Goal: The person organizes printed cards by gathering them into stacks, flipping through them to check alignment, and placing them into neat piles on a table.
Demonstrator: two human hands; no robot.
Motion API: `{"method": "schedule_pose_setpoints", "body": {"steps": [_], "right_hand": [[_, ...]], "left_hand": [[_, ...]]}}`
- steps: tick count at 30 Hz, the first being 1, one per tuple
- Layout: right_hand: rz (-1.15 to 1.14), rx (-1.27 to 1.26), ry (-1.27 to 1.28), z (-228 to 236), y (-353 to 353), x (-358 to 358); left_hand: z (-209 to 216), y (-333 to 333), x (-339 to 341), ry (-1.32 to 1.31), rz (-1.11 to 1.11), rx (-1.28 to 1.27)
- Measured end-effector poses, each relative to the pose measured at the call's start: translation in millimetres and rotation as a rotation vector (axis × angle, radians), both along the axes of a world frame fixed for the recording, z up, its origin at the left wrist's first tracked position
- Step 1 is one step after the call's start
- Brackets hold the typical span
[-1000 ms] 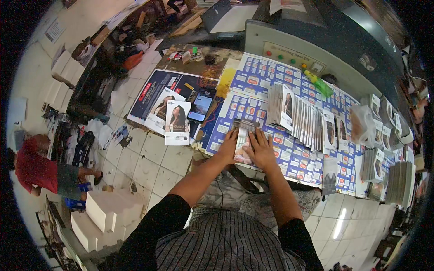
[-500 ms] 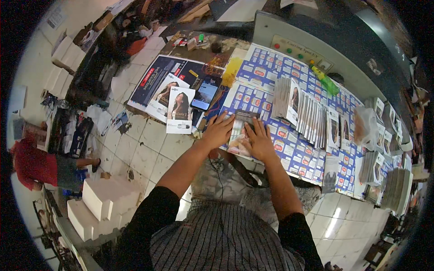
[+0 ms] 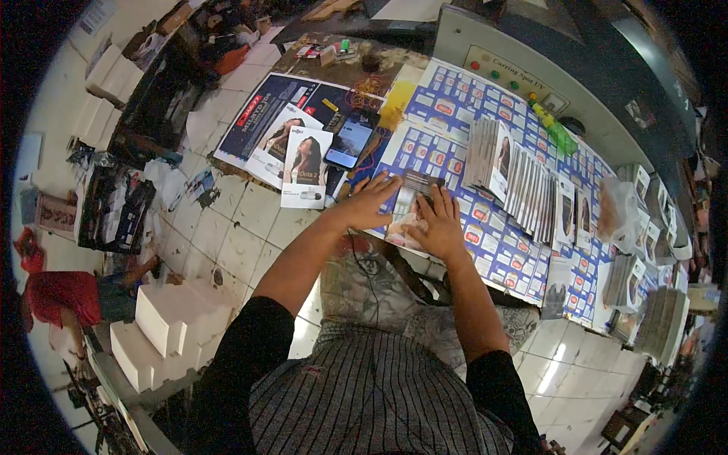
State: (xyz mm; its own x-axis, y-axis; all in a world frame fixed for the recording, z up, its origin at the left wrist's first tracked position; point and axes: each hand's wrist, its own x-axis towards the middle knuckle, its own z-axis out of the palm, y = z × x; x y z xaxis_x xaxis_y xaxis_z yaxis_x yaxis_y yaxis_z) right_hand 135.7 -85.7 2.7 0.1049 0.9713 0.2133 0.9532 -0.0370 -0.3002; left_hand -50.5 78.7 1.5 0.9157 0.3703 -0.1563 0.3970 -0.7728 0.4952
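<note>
A printed leaflet (image 3: pixel 405 200) lies near the table's front edge, its surface dark at the top and lighter lower down. My left hand (image 3: pixel 368 203) rests along its left side with fingers stretched out. Across its right part, my right hand (image 3: pixel 440 224) lies with fingers spread and pointing away from me. Neither hand grasps anything. To the left are two white leaflets (image 3: pixel 309 168) with a long-haired figure on them, and a phone (image 3: pixel 351 144) with its screen lit. A fanned row of folded leaflets (image 3: pixel 525 186) stands to the right of my right hand.
Blue printed sheets (image 3: pixel 432 140) cover the table. Farther back are a green bottle (image 3: pixel 561 141) and a grey machine panel (image 3: pixel 509 70). A clear plastic bag (image 3: pixel 618 216) and more leaflet stacks sit at right. White blocks (image 3: pixel 182 315) and a person in red (image 3: pixel 64 296) are at left.
The view has shifted slightly. My hands stay on the leaflet, with the right fingers a little closer to its upper right part. At far left, the person in red has changed position.
</note>
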Motion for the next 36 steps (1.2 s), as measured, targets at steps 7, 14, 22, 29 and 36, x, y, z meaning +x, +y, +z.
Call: {"method": "schedule_pose_setpoints", "body": {"steps": [7, 14, 22, 29, 36], "right_hand": [[-0.012, -0.04, -0.009, 3, -1, 0], [-0.02, -0.06, -0.009, 5, 0, -2], [-0.023, -0.026, -0.005, 9, 0, -3], [-0.033, -0.058, -0.027, 7, 0, -3], [-0.042, -0.049, -0.041, 4, 0, -5]], "left_hand": [[11, -5, 2, 0.057, -0.089, 0.102], [9, -2, 1, 0.064, -0.111, 0.097], [9, 0, 1, 0.089, -0.13, 0.112], [6, -1, 2, 0.095, -0.144, 0.155], [27, -5, 5, 0.172, -0.121, 0.097]]}}
